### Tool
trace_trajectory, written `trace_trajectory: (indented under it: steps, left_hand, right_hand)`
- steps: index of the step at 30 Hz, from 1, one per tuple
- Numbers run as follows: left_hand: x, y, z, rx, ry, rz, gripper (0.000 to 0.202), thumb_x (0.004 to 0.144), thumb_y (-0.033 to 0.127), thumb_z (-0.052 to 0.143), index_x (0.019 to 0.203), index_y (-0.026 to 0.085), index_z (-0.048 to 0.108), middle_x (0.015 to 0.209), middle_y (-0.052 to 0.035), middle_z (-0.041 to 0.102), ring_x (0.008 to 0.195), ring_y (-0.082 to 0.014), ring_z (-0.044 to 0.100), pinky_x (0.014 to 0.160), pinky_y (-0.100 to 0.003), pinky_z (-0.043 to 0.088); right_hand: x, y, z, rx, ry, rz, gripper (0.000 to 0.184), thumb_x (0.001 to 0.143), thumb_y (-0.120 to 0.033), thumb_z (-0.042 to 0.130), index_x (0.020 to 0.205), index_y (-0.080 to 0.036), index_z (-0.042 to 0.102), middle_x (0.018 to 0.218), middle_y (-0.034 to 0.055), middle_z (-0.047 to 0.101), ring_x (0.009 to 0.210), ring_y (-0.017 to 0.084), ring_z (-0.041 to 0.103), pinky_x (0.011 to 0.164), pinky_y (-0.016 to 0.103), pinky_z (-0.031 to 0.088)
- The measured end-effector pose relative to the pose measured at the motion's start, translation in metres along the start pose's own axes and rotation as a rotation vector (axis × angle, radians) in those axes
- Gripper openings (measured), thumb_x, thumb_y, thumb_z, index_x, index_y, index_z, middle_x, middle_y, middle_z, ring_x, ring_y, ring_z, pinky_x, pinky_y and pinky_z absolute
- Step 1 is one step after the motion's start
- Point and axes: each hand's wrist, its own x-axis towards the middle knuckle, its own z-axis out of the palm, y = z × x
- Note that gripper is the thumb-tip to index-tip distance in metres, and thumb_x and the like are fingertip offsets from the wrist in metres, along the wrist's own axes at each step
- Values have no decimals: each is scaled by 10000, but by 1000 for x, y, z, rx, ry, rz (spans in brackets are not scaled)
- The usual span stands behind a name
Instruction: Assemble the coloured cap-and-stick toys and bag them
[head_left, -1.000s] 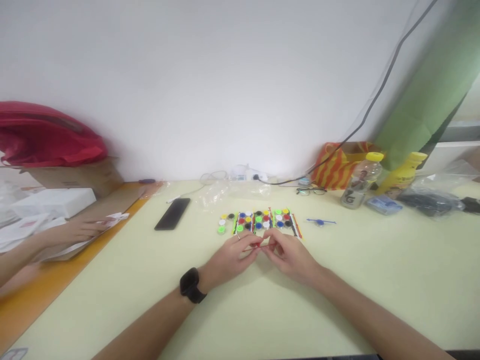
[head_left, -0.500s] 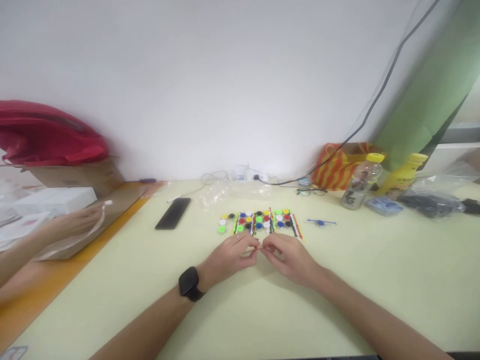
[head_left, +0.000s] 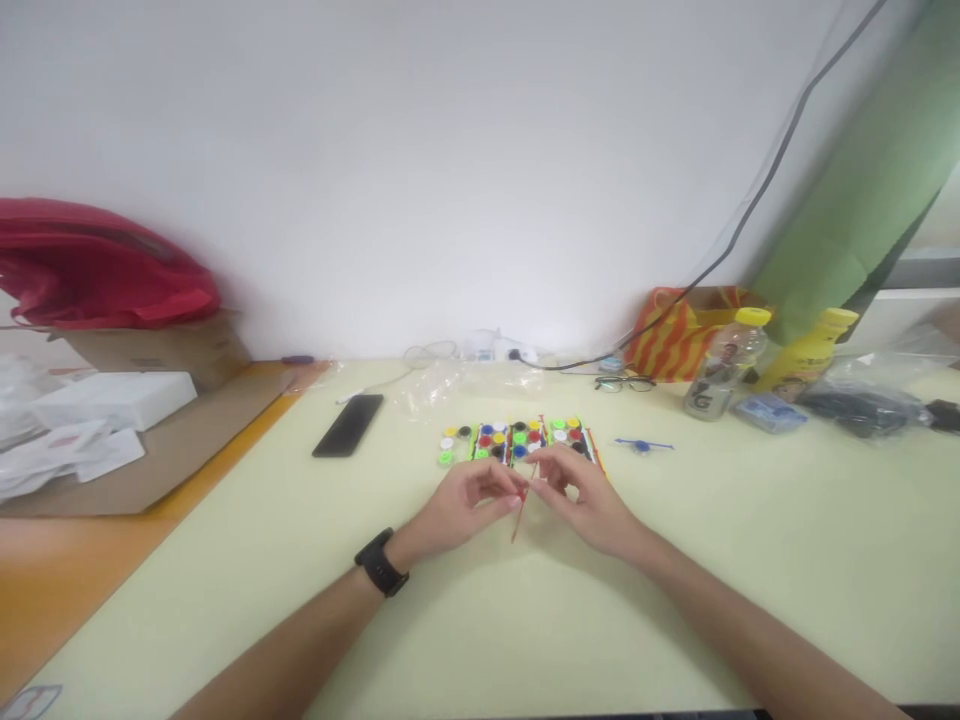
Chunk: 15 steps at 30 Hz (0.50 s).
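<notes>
I see my left hand (head_left: 461, 508) and right hand (head_left: 581, 495) meeting over the pale table (head_left: 675, 600), fingertips pinched narrowly around a thin red stick (head_left: 520, 508). The stick now stands steeply, its lower end pointing down toward the table in front of my hands; half a second ago it lay nearly level between the two sets of fingertips. A small red piece sits at the pinch of my left fingers, though I cannot tell whether it is threaded on the stick. Both hands have shifted slightly farther from me, closer to the rows of coloured caps (head_left: 517, 442), and my right fingers now overlap the near edge of those rows. The black watch (head_left: 381, 564) on my left wrist is turned a little more side-on. At the far left, the other person's hand and arm that were over the cardboard (head_left: 180, 455) earlier are gone from view, leaving white packets (head_left: 67, 450) lying there. The phone (head_left: 348, 425) and the blue stick (head_left: 642, 444) have not moved.
</notes>
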Motion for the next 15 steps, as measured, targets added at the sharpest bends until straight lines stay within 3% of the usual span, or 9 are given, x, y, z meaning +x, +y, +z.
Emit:
trace_trajectory:
  steps: [4, 8, 9, 10, 11, 13, 15]
  left_hand:
    - [3, -5, -2, -49, 103, -57, 247, 884, 336, 804, 1033, 177, 688, 1072, -81, 727, 998, -206, 715, 946, -367, 585]
    - [5, -7, -3, -78, 173, -99, 290, 829, 337, 855, 1025, 161, 731, 1098, -89, 749, 990, -218, 739, 946, -362, 599]
    - [5, -7, -2, -86, 190, -106, 291, 815, 339, 866, 1002, 157, 740, 1072, -87, 760, 971, -219, 745, 934, -360, 605]
    - [5, -7, -2, -95, 204, -115, 293, 803, 341, 875, 988, 153, 746, 1037, -85, 769, 952, -221, 750, 923, -360, 611]
    - [5, -7, -2, -104, 214, -124, 295, 796, 343, 880, 977, 150, 750, 998, -81, 777, 934, -222, 754, 913, -360, 615]
    - [5, -7, -2, -123, 226, -142, 294, 788, 345, 886, 962, 148, 753, 935, -74, 786, 906, -221, 759, 896, -355, 621]
    - [5, -8, -2, -129, 238, -150, 294, 787, 345, 887, 960, 147, 755, 930, -73, 789, 908, -217, 759, 888, -344, 622]
  right_hand:
    - [-3, 8, 1, -33, 76, -4, 428, 1031, -369, 531, 1442, -258, 495, 1020, 65, 586, 729, 173, 567, 692, 333, 524]
    - [-8, 8, 0, -104, 13, -80, 473, 1063, -370, 464, 1523, -271, 408, 1075, 69, 599, 754, 175, 560, 734, 345, 506]
    - [-8, 7, -1, -113, -14, -84, 397, 1068, -382, 452, 1443, -259, 495, 1081, 70, 601, 763, 176, 559, 747, 348, 498]
    - [-8, 7, -2, -115, -46, -79, 308, 1075, -394, 429, 1267, -237, 612, 1038, 65, 607, 756, 176, 554, 746, 348, 485]
    - [-7, 7, -3, -106, -78, -70, 339, 1084, -407, 397, 1010, -214, 666, 943, 55, 601, 728, 173, 540, 725, 344, 465]
    - [-4, 8, -6, -72, -114, -58, 550, 1096, -425, 333, 618, -202, 490, 715, 27, 507, 650, 166, 490, 662, 334, 409]
    - [-1, 9, -9, -43, -80, -64, 586, 1092, -440, 330, 556, -208, 372, 629, 9, 427, 614, 162, 454, 622, 328, 361]
